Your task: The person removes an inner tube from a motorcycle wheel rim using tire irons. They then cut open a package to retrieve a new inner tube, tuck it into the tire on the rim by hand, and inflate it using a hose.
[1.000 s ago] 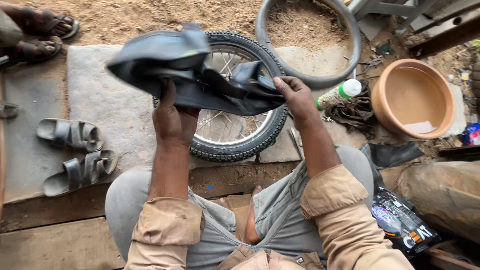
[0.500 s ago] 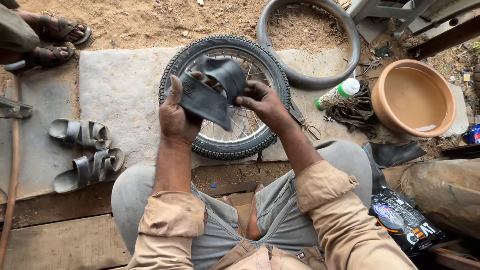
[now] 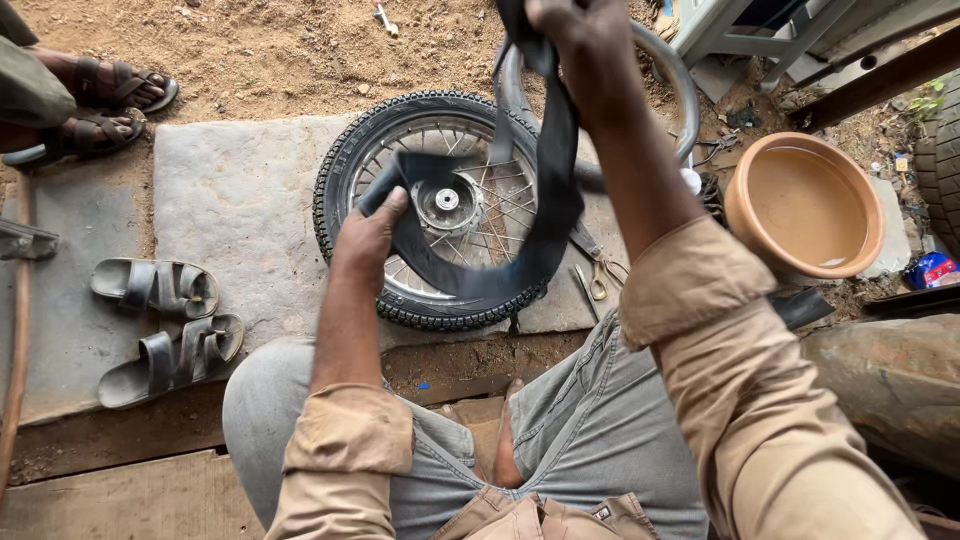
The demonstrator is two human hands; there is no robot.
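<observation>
clay basin (image 3: 806,205) holding murky water, hands stretching inner tube (image 3: 540,230)

matt black rubber inner tube (image 3: 540,240), knobbly rubber tyre (image 3: 345,170) with shiny metal spokes (image 3: 500,215), rough grey stone slab (image 3: 235,200), smooth terracotta-coloured basin (image 3: 805,205), dusty sandy ground (image 3: 290,50)

Counted in view: one spoked wheel (image 3: 440,205), one black inner tube (image 3: 545,190), one loose tyre (image 3: 675,85) behind it, two hands – left (image 3: 368,238) and right (image 3: 580,30) – both gripping the tube. One clay basin (image 3: 805,205) stood at the right. Two empty sandals (image 3: 165,330) lay on one slab (image 3: 235,210); two sandalled feet (image 3: 105,105) of another person were present. One pliers (image 3: 598,272) lay beside the wheel
</observation>
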